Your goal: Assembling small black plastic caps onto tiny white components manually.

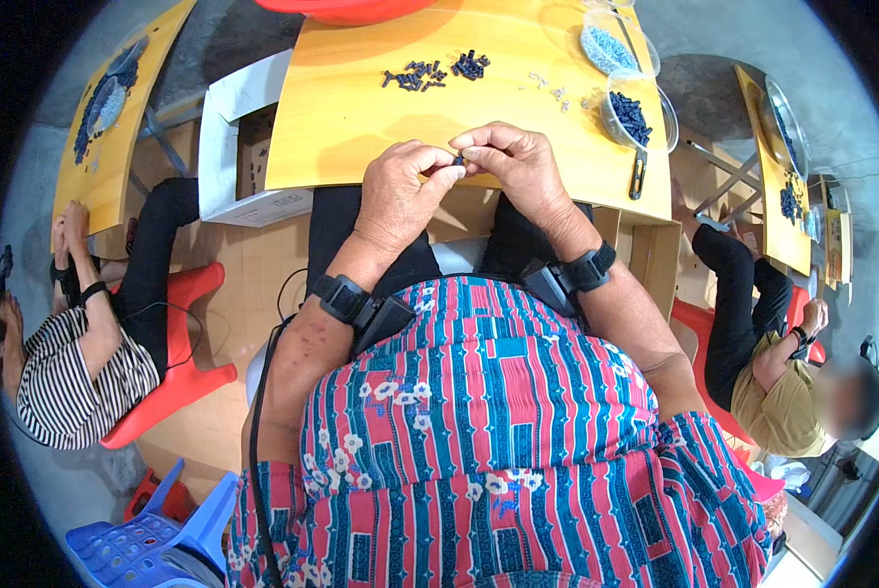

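Close together over the near edge of the yellow table (341, 127), my two hands pinch one small dark part (459, 160). My left hand (405, 186) grips it between thumb and forefinger. From the other side my right hand (520, 169) holds it with thumb and fingertips. What kind of piece it is, I cannot make out. Farther back lie two loose groups of small dark parts, a wider one (415, 76) and a tighter one (471, 65). Several tiny clear pieces (560, 94) are scattered to their right.
On the right stand a clear tub of dark parts (630, 118) and a bowl of light blue pieces (608, 49). A black-handled cutter (638, 174) lies near the edge. An open white box (226, 147) adjoins the table's left side. People sit at tables on both sides.
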Demonstrator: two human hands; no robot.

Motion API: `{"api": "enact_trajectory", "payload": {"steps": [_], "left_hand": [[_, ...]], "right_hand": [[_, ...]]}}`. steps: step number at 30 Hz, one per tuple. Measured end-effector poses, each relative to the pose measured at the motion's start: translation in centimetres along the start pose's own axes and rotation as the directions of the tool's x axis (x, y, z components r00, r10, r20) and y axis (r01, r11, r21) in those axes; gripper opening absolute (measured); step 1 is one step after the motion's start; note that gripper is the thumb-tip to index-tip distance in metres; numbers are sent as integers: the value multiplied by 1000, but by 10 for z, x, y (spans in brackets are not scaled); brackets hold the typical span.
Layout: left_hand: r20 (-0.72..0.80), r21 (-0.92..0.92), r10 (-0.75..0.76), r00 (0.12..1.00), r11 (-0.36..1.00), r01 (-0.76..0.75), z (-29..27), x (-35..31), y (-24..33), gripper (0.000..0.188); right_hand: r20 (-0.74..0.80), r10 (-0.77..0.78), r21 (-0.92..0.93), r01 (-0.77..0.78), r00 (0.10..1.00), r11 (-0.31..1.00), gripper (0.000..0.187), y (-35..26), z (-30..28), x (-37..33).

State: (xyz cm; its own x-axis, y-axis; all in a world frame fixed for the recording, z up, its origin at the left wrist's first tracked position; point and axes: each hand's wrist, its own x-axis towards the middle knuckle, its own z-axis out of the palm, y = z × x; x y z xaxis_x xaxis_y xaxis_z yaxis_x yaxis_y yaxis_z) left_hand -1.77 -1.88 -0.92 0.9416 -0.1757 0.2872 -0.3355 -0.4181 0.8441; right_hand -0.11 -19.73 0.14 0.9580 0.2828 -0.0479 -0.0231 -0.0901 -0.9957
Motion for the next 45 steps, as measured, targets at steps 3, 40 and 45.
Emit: {"api": "enact_trajectory", "payload": {"steps": [3,40,45], "left_hand": [[-7,0,-8,1000,1000,8,1,1,-1,10],[163,-319,-243,956,904,285,-4,-3,-5,20],[161,-372,-233,959,886,278,-3,-4,-5,19]], "right_hand": [[-26,-61,-57,60,998,997,16,0,3,1],[8,-34,-7,34,999,999,22,1,4,-1],[-3,-88,-36,88,996,995,22,6,5,-3]]}}
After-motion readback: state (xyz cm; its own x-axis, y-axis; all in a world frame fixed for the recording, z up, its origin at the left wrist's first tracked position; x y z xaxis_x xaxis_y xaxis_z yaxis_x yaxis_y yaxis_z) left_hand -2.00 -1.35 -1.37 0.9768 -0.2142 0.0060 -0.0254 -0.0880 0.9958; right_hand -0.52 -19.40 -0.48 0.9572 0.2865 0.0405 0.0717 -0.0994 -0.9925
